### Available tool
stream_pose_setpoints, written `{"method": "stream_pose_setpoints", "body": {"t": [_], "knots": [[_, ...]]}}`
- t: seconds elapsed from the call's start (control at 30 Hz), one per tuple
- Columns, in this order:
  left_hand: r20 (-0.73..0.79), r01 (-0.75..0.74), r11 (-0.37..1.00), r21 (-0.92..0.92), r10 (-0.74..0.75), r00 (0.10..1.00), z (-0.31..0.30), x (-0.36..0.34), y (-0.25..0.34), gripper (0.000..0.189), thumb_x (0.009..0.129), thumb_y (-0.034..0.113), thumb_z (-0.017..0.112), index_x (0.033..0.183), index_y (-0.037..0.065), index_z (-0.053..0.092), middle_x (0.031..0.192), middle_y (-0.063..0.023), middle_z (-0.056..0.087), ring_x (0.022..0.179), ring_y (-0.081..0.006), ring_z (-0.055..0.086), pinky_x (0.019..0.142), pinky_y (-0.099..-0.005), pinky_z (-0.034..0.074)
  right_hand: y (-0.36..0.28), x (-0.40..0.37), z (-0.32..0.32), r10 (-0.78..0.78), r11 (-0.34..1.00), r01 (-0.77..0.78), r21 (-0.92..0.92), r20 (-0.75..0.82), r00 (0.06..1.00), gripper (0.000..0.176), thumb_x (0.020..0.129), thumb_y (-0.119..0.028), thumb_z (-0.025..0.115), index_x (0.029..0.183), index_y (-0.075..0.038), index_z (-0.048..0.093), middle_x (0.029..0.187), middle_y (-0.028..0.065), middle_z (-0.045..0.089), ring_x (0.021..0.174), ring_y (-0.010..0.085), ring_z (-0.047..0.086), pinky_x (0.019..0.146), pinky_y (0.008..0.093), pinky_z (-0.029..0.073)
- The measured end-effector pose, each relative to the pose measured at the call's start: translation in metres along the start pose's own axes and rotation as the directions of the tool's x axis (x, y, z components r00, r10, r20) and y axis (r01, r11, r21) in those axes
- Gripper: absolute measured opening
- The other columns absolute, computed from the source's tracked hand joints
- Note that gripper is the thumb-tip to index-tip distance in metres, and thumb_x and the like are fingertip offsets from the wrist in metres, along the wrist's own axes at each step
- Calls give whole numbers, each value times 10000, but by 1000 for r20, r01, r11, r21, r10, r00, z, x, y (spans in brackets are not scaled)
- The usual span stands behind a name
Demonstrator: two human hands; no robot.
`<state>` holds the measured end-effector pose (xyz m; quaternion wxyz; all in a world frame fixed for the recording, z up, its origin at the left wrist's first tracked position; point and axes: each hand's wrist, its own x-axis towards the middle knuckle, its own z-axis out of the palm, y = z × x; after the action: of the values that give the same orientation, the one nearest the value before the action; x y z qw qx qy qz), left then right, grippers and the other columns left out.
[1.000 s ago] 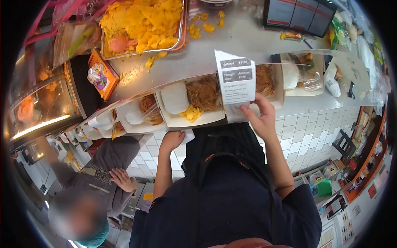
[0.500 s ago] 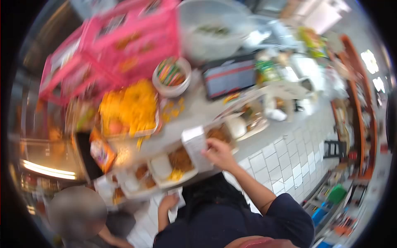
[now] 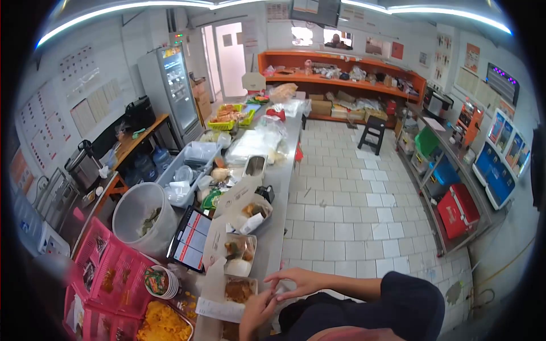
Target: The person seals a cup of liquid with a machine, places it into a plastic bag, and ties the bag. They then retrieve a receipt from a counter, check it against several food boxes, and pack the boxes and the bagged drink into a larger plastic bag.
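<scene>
My two hands meet beside an open takeaway box (image 3: 255, 283) of brown food at the counter's edge. My left hand (image 3: 259, 310) is closed, its fingertips reaching up under my right hand. My right hand (image 3: 294, 281) has its fingers stretched out and apart over the left fingertips. A small pale patch shows between the hands; I cannot make out what it is. A printed white paper slip (image 3: 220, 310) lies across the boxes left of my left hand. Farther along stands another open box (image 3: 240, 254) with food and a white portion.
A tablet (image 3: 191, 238), a pink crate (image 3: 116, 278), a tray of shredded yellow food (image 3: 162, 324) and stacked cups (image 3: 162, 282) crowd the counter's left. Beyond are a clear tub (image 3: 144, 219) and a plastic bin (image 3: 193, 162). A black stool (image 3: 372, 135) stands on the tiled floor.
My view has swung up and to the right along the counter. My right hand has left the paper slip, and my left hand has come up from beside my lap to meet it.
</scene>
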<state>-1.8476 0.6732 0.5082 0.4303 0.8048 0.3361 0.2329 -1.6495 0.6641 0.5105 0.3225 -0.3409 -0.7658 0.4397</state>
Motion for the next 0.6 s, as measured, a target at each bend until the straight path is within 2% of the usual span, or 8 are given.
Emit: {"method": "stream_pose_setpoints", "body": {"t": [0.13,0.17,0.2,0.23,0.3,0.43,0.53,0.6], "knots": [[18,-87,960,265,86,996,-23,71,48,183,809,261,564,863,86,574,669,-162,571,635,-347,561,557,-419,429,-23,-3,-68,350,897,-372,-239,-131,928,362,757,-301,676,1051,-113,581,928,44,612,808,152,581,714,289,459],[36,-207,923,325,207,978,-34,87,62,172,804,251,565,854,86,573,668,-153,568,643,-344,557,556,-415,427,-30,-1,-82,199,944,-249,-215,-231,952,345,740,-307,691,1002,-102,601,845,31,624,736,118,566,641,262,453],[39,-261,917,301,262,964,-37,100,60,173,797,251,570,845,85,569,655,-148,557,636,-341,553,546,-408,421,-21,1,-94,-11,929,-100,-358,-294,956,342,733,-293,699,1003,-106,601,841,22,626,701,89,554,590,248,442],[-36,-307,914,266,328,944,-41,109,68,175,792,256,576,822,84,564,633,-145,544,612,-332,548,527,-396,408,-41,7,-107,77,934,-168,-314,-283,956,252,739,-221,698,927,-81,606,718,29,622,588,95,559,518,231,419],[-42,-238,962,130,245,969,-61,118,89,201,824,252,554,774,57,552,585,-123,502,534,-285,493,496,-351,372,-54,17,-123,102,995,-94,41,-257,961,186,742,-139,693,875,-51,596,684,6,627,584,40,551,492,196,399],[-88,-205,978,25,207,974,-81,101,109,234,860,239,524,753,31,545,560,-98,470,495,-238,430,480,-326,344,-72,40,-134,36,986,-13,169,-132,991,132,759,-92,667,824,-24,574,664,3,604,587,28,516,504,186,381],[-146,-115,982,152,137,980,-88,80,113,215,870,233,505,781,42,549,568,-100,493,498,-241,464,484,-324,349,-54,67,-130,-159,982,156,108,28,987,116,764,-94,658,812,-27,576,643,-19,558,581,24,473,520,193,371],[-223,-42,984,170,80,972,-89,63,109,206,875,230,491,798,47,547,586,-101,507,524,-249,488,499,-330,358,-55,81,-119,-168,970,143,197,118,979,113,778,-119,642,792,-25,581,632,-27,516,583,31,435,532,197,357]]}}
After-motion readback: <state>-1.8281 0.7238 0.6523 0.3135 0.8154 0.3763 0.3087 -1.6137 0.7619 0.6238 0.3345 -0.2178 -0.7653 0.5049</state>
